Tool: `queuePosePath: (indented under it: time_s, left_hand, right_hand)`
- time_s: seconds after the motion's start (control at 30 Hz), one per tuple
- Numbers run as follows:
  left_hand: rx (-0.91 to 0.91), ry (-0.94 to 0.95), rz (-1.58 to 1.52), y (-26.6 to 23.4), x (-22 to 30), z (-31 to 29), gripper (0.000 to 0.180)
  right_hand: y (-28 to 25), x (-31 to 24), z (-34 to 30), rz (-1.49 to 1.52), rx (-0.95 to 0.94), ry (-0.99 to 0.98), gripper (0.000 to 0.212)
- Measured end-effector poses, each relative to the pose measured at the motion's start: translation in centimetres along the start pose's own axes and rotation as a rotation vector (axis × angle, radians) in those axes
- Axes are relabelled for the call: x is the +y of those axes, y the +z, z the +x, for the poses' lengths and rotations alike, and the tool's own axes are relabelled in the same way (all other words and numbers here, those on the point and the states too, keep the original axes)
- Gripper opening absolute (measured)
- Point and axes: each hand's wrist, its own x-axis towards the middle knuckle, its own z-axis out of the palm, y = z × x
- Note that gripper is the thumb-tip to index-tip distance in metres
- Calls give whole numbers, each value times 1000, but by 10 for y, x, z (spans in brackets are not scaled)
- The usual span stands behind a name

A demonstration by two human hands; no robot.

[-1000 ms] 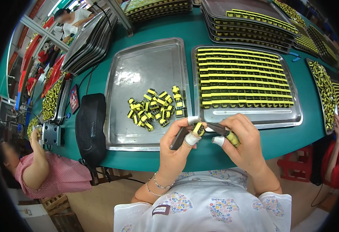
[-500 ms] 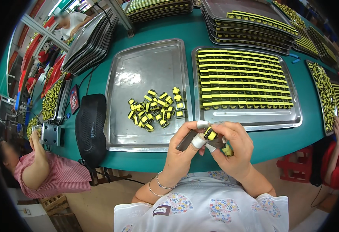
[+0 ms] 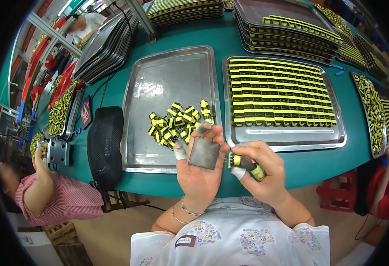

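My left hand is turned palm up with its fingers spread. Across the palm and fingers lies a flat grey square plate. Beside it, my right hand pinches a small black-and-yellow coil component between thumb and forefinger. A second yellow-banded piece shows inside the curled right fingers, partly hidden, with something dark next to it. White tape wraps some fingertips. Behind my left hand, a loose pile of black-and-yellow components sits in a metal tray.
To the right, another metal tray bears neat rows of components. Stacked loaded trays stand behind it. A black case lies at the left, near leaning trays. Blue-handled pliers rest far right. Other people sit on both sides.
My hands have moved apart. The left has turned palm up, showing the grey plate's face; the right has drawn the component away from it.
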Motion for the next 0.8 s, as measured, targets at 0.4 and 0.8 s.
queuePosePath:
  time_s: [0.4, 0.8]
  left_hand:
    - [-189, 24, 336, 12, -8, 0, 97]
    - [-258, 39, 791, 14, -7, -3, 92]
  right_hand:
    - [9, 2, 2, -12, -20, -19, 47]
    - [-2, -6, 7, -176, -124, -53, 46]
